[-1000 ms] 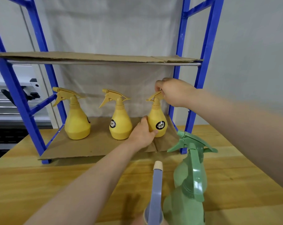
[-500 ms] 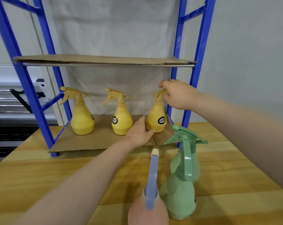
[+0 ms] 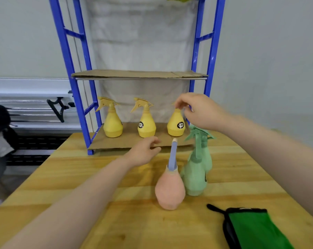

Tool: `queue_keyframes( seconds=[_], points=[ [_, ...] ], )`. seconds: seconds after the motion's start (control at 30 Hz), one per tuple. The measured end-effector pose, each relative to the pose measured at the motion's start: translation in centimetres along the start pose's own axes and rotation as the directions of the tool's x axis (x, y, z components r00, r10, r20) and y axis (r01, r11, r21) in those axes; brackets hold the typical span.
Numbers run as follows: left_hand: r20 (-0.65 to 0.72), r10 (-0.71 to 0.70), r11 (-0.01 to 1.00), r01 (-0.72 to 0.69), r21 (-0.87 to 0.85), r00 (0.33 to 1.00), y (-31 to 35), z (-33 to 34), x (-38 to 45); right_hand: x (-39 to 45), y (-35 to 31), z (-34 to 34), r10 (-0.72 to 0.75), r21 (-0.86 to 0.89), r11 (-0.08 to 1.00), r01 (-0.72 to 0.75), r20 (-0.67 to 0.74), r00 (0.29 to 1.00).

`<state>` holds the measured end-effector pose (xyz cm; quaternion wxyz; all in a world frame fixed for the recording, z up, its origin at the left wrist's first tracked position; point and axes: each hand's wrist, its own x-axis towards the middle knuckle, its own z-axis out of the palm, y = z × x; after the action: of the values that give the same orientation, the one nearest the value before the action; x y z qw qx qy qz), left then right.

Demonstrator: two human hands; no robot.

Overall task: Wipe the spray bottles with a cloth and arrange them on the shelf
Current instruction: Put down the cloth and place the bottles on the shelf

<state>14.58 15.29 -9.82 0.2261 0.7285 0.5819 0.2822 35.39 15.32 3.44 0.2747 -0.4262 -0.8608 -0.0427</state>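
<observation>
Yellow, the rightmost spray bottle (image 3: 176,124) stands on the blue shelf (image 3: 130,141) at 12 o'clock, its trigger head pinched by the right hand (image 3: 198,110). The left hand (image 3: 143,153), fingers relaxed and holding nothing, hovers at 7 o'clock of that bottle; pink bottle (image 3: 170,191) and green bottles (image 3: 197,169) stand nearer on the wooden table (image 3: 80,177), green cloth (image 3: 256,229) at 5 o'clock.

Pale grey wall (image 3: 268,51) behind a wooden table (image 3: 80,177) (light, yellowish grain). A white sheet (image 3: 143,42) hangs at the rear. At left, white horizontal rails (image 3: 26,97) with a black bracket (image 3: 57,109).
</observation>
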Motion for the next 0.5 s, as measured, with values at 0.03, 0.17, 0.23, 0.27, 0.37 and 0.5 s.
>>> queue_keyframes(
  seconds=[0.03,0.17,0.23,0.27,0.37,0.5],
  points=[
    [0.011,0.001,1.000,-0.001,-0.029,1.000,0.0,0.1,-0.9,-0.8,-0.9,-0.2,-0.021,0.008,1.000,0.021,0.023,1.000],
    [0.050,-0.023,0.992,0.029,-0.121,0.998,-0.3,1.0,-4.4,-4.2,-3.3,0.5,0.003,-0.076,0.997,0.007,0.130,0.991],
    [0.064,-0.017,0.988,0.027,-0.149,0.998,-0.6,2.0,-6.0,-6.2,-4.4,1.2,0.082,-0.063,0.995,-0.076,0.091,0.992],
    [0.068,-0.007,0.986,0.019,-0.168,0.998,-0.8,2.6,-6.8,-7.3,-5.0,1.5,0.116,-0.024,0.993,-0.115,0.059,0.992],
    [0.069,0.015,0.965,0.003,-0.262,0.998,-1.2,3.9,-8.7,-10.3,-6.4,2.8,0.223,0.097,0.970,-0.222,0.001,0.975],
    [0.061,-0.015,0.935,0.036,-0.352,0.998,-1.5,4.7,-10.4,-13.9,-6.9,5.3,0.388,0.144,0.909,-0.392,0.061,0.920]
  ],
)
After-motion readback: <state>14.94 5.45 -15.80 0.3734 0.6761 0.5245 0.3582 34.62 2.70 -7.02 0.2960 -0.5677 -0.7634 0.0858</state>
